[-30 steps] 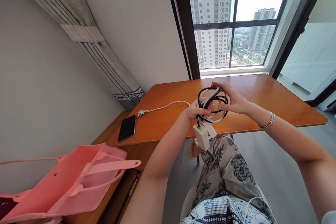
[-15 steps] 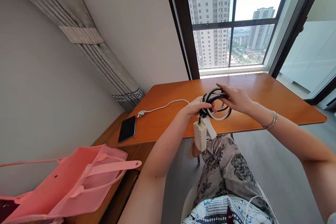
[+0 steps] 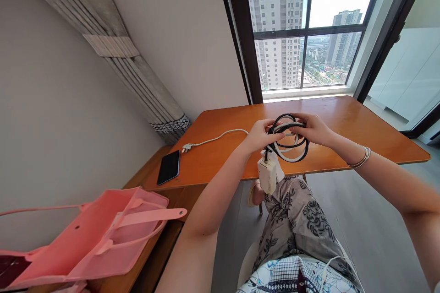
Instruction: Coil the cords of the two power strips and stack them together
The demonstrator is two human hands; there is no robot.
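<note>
A bundle of coiled black and white cables (image 3: 292,159) is held above the table's front edge. My left hand (image 3: 259,136) grips the left side of the coil, thumb across the loops. At its right side, my right hand (image 3: 312,129) has its fingers closed on the loops. Below my left hand a cream, box-shaped adapter (image 3: 267,176) hangs from a short black cord. Behind it is a second white block (image 3: 279,171), partly hidden. From behind my left hand a white cord runs left across the table to a plug (image 3: 187,147).
The wooden table (image 3: 343,132) stands against the window. A black tablet or phone (image 3: 168,167) lies near its left end. An open pink bag (image 3: 113,238) sits on a wooden surface at lower left. My legs (image 3: 302,215) are below the table edge.
My right hand has come down from the top of the coil and now grips its right side. The loops have shifted slightly right, and the hanging adapter has turned a little.
</note>
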